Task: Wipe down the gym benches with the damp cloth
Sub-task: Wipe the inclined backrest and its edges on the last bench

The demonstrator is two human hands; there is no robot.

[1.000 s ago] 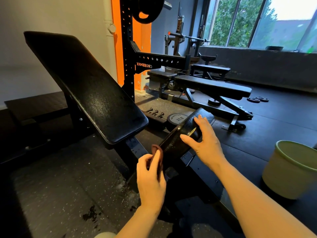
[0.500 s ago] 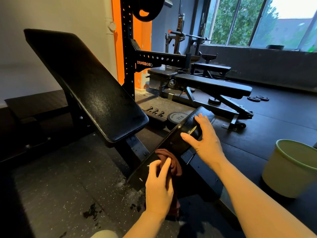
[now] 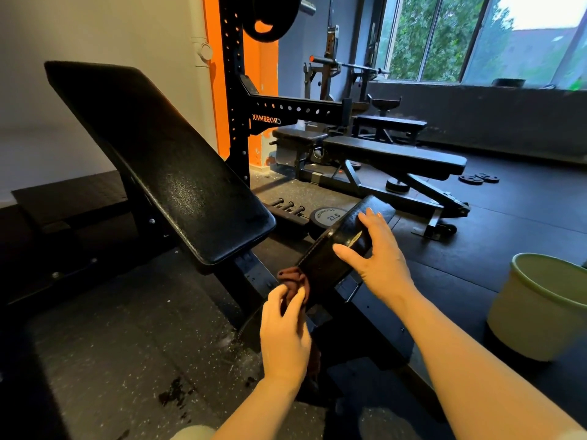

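A black adjustable bench stands in front of me, its backrest pad (image 3: pixel 165 160) raised at an angle. Its smaller seat pad (image 3: pixel 336 249) is tilted up to the right. My right hand (image 3: pixel 378 258) rests on the seat pad with straight fingers over its top and the thumb along its side. My left hand (image 3: pixel 286 331) grips a bunched reddish-brown cloth (image 3: pixel 293 282) against the lower left edge of the seat pad. Part of the cloth hangs below that hand. A second black flat bench (image 3: pixel 394 157) stands farther back.
A pale green bucket (image 3: pixel 540 306) sits on the floor at the right. A black and orange power rack (image 3: pixel 241 128) rises behind the bench, with a 27.5 dumbbell (image 3: pixel 328 215) and small weight plates (image 3: pixel 478 178) on the dark rubber floor. Wet spots (image 3: pixel 173 393) mark the floor at lower left.
My left hand with the cloth slid down along the seat pad's left edge toward me, then edged back up a little. My right hand stayed on the pad.
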